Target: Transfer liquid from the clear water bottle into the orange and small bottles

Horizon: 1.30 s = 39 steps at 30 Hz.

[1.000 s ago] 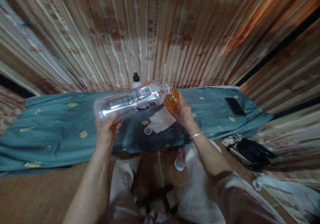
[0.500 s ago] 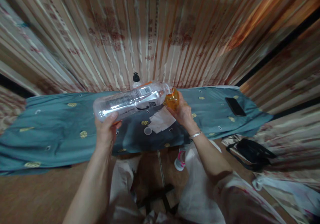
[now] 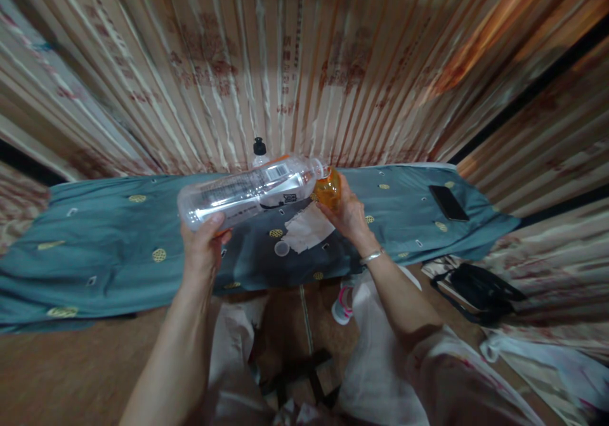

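Note:
My left hand [image 3: 203,242] is closed around the base of a large clear plastic bottle [image 3: 247,191] with a printed label. The bottle lies tilted nearly level, its uncapped neck pointing right. At that mouth, my right hand [image 3: 349,217] grips a small amber container [image 3: 328,190], which looks see-through. Bottle mouth and container rim meet or overlap; whether they touch I cannot tell. Under them a crumpled white tissue [image 3: 309,226] lies on the cloth, with a small round translucent cap [image 3: 281,248] beside it. Behind the bottle stands a pump bottle with a black top [image 3: 259,147], partly hidden.
A teal patterned cloth [image 3: 109,223] covers the long table. A black phone [image 3: 448,203] rests at its right. On the floor to the right sits a black bag [image 3: 483,286]. Pleated curtains [image 3: 295,64] hang behind, and a cup with pink trim [image 3: 341,312] is below the table edge.

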Motion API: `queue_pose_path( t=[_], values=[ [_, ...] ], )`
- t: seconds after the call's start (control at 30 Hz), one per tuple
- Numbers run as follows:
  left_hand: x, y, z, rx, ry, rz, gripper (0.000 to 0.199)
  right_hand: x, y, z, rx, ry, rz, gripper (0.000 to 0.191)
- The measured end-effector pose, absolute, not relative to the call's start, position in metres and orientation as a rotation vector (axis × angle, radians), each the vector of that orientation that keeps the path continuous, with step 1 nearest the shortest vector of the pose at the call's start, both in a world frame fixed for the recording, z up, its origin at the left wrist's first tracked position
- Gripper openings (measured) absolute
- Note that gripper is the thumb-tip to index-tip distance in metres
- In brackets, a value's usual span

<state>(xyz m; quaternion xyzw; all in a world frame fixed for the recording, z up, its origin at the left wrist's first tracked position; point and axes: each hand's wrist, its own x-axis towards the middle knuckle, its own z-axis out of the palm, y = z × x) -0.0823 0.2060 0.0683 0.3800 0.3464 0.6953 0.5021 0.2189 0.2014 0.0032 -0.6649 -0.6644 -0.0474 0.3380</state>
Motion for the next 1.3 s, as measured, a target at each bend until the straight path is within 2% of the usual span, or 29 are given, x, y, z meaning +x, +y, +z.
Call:
queue_pose_path(
  t=[1.3],
  values=[
    [-0.083,0.206,0.0667,0.931,0.822,1.675,0.049,0.2181,0.2009,0.0051,-1.733,-1.717,-0.085,0.095]
  ],
)
